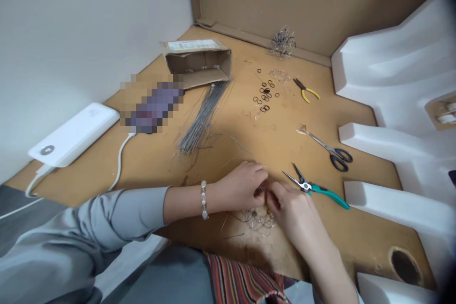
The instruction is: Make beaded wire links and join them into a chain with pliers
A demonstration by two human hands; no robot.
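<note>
My left hand (245,183), with a beaded bracelet (204,199) at the wrist, is closed with thumb and fingertips together. Right beside it, my right hand (294,209) pinches too, their fingertips almost touching. What they hold is too small and too hidden to make out; a thin glint shows by the left fingers. Beneath the hands lies a loose tangle of thin wire (258,222). Just right of them, long-nose pliers (315,187) with green handles rest with their jaws apart. A bundle of straight grey wires (203,121) lies farther off, its far end at the box.
A cardboard box (197,78) lies open toward me. Beyond the hands are several black rings (265,97), yellow-handled pliers (305,91), scissors (333,152) and a wire ball (283,42). White foam (384,137) borders the right; a power bank (74,135) and cable sit left.
</note>
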